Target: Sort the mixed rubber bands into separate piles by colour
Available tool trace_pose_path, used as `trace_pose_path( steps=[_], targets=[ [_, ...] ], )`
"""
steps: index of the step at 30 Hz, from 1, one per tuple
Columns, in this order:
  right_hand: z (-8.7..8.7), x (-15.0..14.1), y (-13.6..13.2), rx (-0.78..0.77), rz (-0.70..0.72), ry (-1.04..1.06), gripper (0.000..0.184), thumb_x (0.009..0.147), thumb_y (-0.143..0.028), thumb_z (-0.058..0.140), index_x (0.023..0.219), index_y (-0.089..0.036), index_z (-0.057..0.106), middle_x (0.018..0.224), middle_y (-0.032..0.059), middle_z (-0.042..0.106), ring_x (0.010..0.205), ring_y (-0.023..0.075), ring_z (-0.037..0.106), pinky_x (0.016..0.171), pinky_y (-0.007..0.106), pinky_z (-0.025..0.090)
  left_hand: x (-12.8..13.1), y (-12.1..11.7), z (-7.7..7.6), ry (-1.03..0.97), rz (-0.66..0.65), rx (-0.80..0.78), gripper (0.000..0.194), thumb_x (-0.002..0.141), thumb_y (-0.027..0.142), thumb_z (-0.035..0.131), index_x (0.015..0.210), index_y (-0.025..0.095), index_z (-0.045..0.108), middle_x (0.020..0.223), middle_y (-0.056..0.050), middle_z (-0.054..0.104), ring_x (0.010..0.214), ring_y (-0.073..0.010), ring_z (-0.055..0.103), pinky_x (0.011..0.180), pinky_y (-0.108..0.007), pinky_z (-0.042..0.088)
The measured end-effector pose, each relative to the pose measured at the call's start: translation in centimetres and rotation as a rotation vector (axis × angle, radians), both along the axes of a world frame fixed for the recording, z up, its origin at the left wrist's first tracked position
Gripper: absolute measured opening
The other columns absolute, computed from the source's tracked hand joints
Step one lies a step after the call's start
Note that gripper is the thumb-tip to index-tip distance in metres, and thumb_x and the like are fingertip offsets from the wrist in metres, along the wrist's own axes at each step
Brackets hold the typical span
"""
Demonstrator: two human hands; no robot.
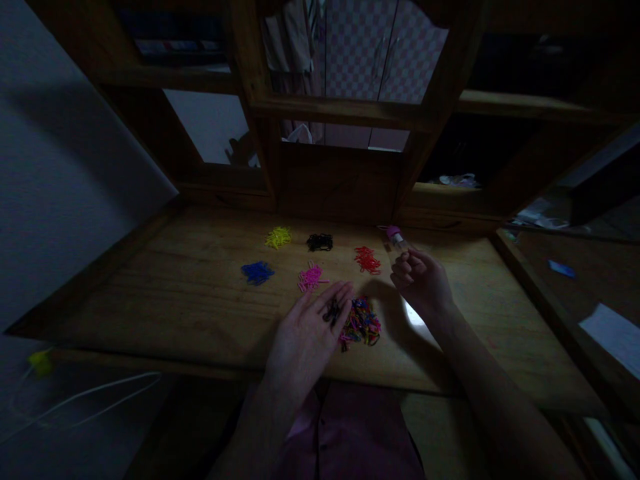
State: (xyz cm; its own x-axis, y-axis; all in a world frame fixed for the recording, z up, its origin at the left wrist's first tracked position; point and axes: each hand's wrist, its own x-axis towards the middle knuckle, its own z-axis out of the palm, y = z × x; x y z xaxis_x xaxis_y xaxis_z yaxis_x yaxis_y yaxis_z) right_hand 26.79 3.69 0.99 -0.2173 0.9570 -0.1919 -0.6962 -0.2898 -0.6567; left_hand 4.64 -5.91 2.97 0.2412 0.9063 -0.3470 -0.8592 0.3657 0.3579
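My left hand (pixel 307 340) is cupped over the near side of the table, with a few black paper clips (pixel 331 311) resting in its fingers. Just beside it lies a pile of mixed-colour paper clips (pixel 364 322), partly covered by that hand. My right hand (pixel 420 277) is raised to the right, thumb and fingers pinched together; whatever is between them is too small to see. Sorted heaps lie further back: yellow clips (pixel 278 237), black clips (pixel 320 242), red clips (pixel 367 260), blue clips (pixel 257 272) and pink clips (pixel 311 276).
A clear bottle with a pink cap (pixel 394 231) is just beyond my right hand. Wooden shelving (pixel 340 113) rises behind the tabletop (pixel 200 287). At right, a lower surface bears a white paper (pixel 613 337) and a blue packet (pixel 561 268). A white cable (pixel 110 383) hangs at left.
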Motion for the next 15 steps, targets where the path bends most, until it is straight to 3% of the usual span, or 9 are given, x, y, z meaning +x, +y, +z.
trace_pose_path(
  steps=[3, 7, 11, 15],
  targets=[
    [-0.4, 0.3, 0.3, -0.002, -0.010, 0.018, 0.012, 0.080, -0.024, 0.060, 0.072, -0.016, 0.056, 0.054, -0.0047, 0.043, 0.043, 0.0057, 0.036, 0.039, 0.019, 0.032, -1.3, 3.3, -0.7, 0.076, 0.127, 0.113, 0.040, 0.094, 0.030, 0.031, 0.113, 0.011, 0.061, 0.129, -0.014, 0.059, 0.130, -0.0191, 0.047, 0.104, -0.034, 0.044],
    [-0.6, 0.4, 0.5, -0.001, -0.023, 0.010, 0.013, 0.079, -0.025, 0.062, 0.072, -0.016, 0.055, 0.053, -0.0050, 0.042, 0.043, 0.0063, 0.036, 0.039, 0.020, 0.033, -2.9, 10.0, -1.8, 0.332, 0.256, 0.270, 0.041, 0.093, 0.040, 0.038, 0.107, 0.011, 0.064, 0.136, -0.013, 0.054, 0.132, -0.0195, 0.043, 0.111, -0.031, 0.033],
    [-0.6, 0.6, 0.6, -0.005, -0.046, 0.023, 0.011, 0.077, -0.024, 0.063, 0.074, -0.016, 0.056, 0.055, -0.0041, 0.044, 0.045, 0.0069, 0.039, 0.040, 0.019, 0.035, -3.1, 14.9, -2.3, 0.712, 0.204, 0.338, 0.051, 0.094, 0.050, 0.029, 0.115, 0.018, 0.062, 0.139, -0.009, 0.052, 0.138, -0.0188, 0.033, 0.117, -0.039, 0.016],
    [-0.5, 1.1, 0.8, 0.000, -0.067, 0.035, 0.011, 0.076, -0.023, 0.064, 0.074, -0.016, 0.056, 0.056, -0.0035, 0.046, 0.047, 0.0076, 0.041, 0.041, 0.019, 0.036, -3.0, 15.9, -1.9, 0.882, 0.134, 0.415, 0.050, 0.094, 0.053, 0.026, 0.129, 0.028, 0.053, 0.140, -0.003, 0.052, 0.138, -0.0175, 0.033, 0.117, -0.043, 0.007]
  ],
)
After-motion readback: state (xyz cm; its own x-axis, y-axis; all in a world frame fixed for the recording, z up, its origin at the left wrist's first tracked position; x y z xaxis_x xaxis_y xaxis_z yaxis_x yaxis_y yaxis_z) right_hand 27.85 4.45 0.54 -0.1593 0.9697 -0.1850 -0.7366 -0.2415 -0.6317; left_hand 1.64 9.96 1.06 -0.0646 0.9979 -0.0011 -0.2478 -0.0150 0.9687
